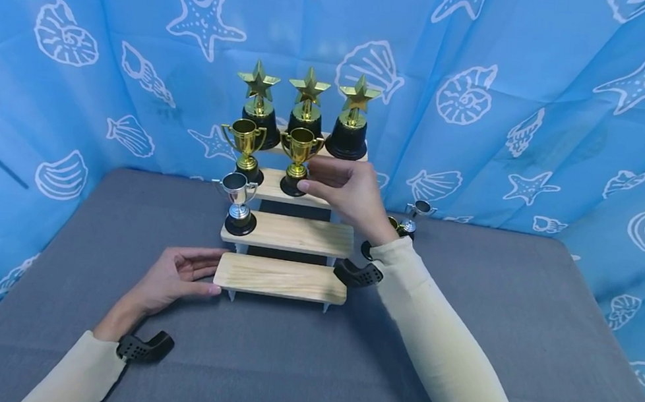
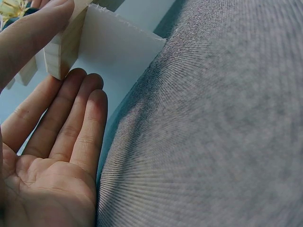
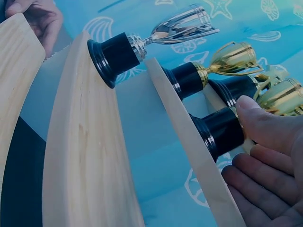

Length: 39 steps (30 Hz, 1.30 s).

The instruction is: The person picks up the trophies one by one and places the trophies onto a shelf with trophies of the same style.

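Observation:
A tiered wooden display stand [image 1: 280, 278] with white side supports stands mid-table. My left hand [image 1: 178, 281] holds its lowest step by the left end, thumb at the front and fingers behind. On the third step up, my right hand [image 1: 347, 194] pinches a gold trophy cup [image 1: 301, 145] low down, thumb against its black base [image 3: 222, 132]. That base rests on the step. To its left stands another gold trophy cup [image 1: 245, 136]. A silver trophy cup [image 1: 238, 189] is at the left of the second step. Several gold star trophies [image 1: 308, 93] line the top step.
Behind my right wrist, partly hidden, are a silver trophy cup [image 1: 416, 215] and a gold one [image 1: 394, 223] on the grey cloth-covered table [image 1: 496, 300]. A blue curtain [image 1: 345, 4] with white sea shapes hangs close behind the stand.

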Tool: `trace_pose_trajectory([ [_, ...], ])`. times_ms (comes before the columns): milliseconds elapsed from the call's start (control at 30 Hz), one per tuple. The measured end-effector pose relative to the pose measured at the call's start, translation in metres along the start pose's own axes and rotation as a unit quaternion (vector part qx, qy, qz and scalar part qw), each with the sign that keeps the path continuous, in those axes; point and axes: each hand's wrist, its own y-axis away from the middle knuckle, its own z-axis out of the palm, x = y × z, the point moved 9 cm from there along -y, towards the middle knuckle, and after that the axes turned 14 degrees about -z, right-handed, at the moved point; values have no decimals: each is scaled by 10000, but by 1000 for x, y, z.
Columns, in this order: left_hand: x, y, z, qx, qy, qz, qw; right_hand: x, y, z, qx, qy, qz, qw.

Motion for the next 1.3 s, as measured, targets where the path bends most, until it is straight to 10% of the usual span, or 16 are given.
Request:
trace_pose_trajectory([
  [1300, 0, 1, 0, -2, 24, 21, 10000, -1, 83, -77, 1020, 287, 134, 9943],
])
